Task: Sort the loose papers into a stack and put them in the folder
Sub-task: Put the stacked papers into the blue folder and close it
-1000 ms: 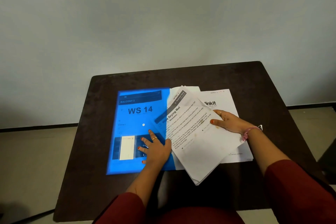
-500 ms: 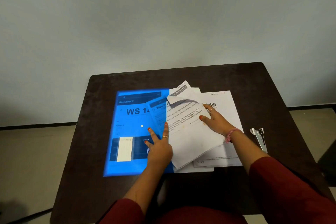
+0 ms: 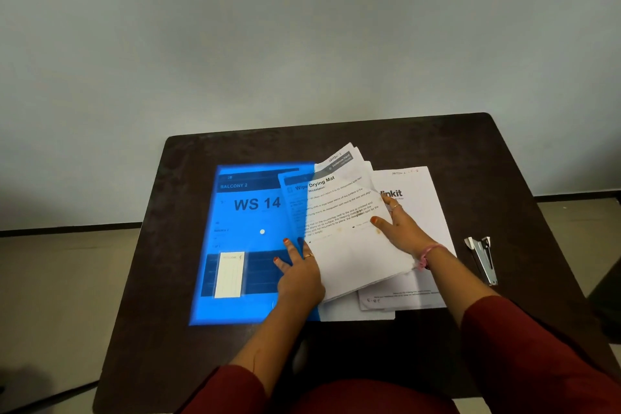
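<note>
My left hand (image 3: pixel 300 274) lies flat on the blue folder (image 3: pixel 242 242), fingers straight and spread, gripping nothing, right at the folder's right side where the papers meet it. My right hand (image 3: pixel 401 232) holds the stack of papers (image 3: pixel 349 245): thumb on top of the printed page, the other fingers at its right edge; I can't tell how far they curl under. The stack is tilted, its top corner fanned out toward the wall, and its left part sits under the translucent folder cover, so the heading "Wipe Drying Mat" reads half through blue. The folder lies flat on the dark table (image 3: pixel 504 161), left of centre, showing "BALCONY 2" and "WS 14" through the cover, with a white card (image 3: pixel 230 274) in its lower left pocket. Under the stack, flat on the table, lies another white sheet (image 3: pixel 423 212) with a partly hidden logo ending "inkit", and one more plain sheet (image 3: pixel 356 312) pokes out at the near edge. A metal stapler (image 3: pixel 484 259) lies on the table right of the papers, apart from them. Dark red sleeves (image 3: pixel 537 346) cover both my forearms, and there is a pink band (image 3: pixel 428 254) on my right wrist.
</note>
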`<state>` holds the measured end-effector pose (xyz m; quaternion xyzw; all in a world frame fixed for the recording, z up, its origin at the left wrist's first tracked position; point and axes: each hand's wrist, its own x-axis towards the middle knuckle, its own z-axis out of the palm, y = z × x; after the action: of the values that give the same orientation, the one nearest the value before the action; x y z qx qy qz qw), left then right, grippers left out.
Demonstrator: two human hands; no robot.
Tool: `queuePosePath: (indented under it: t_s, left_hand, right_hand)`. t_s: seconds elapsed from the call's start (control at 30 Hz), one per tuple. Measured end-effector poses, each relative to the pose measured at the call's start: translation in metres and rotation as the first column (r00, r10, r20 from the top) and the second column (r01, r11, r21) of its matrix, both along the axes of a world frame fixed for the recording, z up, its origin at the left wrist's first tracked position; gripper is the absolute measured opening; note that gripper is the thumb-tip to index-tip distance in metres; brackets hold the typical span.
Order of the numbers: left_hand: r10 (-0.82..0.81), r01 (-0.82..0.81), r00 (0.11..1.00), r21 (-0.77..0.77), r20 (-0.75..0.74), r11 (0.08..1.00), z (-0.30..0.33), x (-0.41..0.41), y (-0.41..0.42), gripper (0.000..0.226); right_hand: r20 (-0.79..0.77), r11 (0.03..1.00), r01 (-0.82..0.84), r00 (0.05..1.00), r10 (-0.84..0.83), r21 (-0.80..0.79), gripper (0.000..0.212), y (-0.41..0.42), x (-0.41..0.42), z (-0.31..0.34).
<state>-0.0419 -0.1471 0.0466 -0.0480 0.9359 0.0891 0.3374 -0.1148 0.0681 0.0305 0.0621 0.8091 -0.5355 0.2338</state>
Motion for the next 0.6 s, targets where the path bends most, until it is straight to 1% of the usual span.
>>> queuePosePath:
  t_s: [0.13, 0.17, 0.3, 0.37, 0.47, 0.6]
  left_hand:
    - [0.021, -0.022, 1.000, 0.011, 0.019, 1.000, 0.001, -0.001, 0.001, 0.076]
    - [0.025, -0.025, 1.000, 0.011, 0.018, 1.000, 0.001, -0.001, 0.002, 0.076]
    - [0.020, -0.020, 1.000, -0.004, 0.005, 1.000, -0.003, 0.000, 0.003, 0.076]
    - [0.027, -0.027, 1.000, -0.018, -0.003, 0.999, -0.003, 0.000, 0.005, 0.075]
    - [0.025, -0.025, 1.000, -0.038, -0.019, 0.999, -0.003, 0.000, 0.008, 0.072]
    - [0.045, -0.046, 0.999, -0.045, -0.023, 0.998, -0.005, 0.000, 0.010, 0.072]
  right_hand:
    - [-0.021, 0.998, -0.066, 0.998, 0.066, 0.014, 0.061, -0.009, 0.000, -0.005]
    - [-0.032, 0.999, -0.047, 0.998, 0.047, 0.013, 0.060, -0.011, 0.000, -0.005]
    - [-0.040, 0.992, 0.121, 0.992, -0.122, -0.034, 0.056, -0.019, 0.003, -0.005]
    - [-0.040, 0.992, 0.126, 0.991, -0.127, -0.030, 0.056, -0.025, 0.007, -0.008]
    - [-0.047, 0.997, 0.083, 0.995, -0.083, 0.003, 0.057, -0.038, 0.016, -0.014]
    - [-0.085, 0.992, 0.129, 0.988, -0.130, -0.017, 0.057, -0.057, 0.023, -0.018]
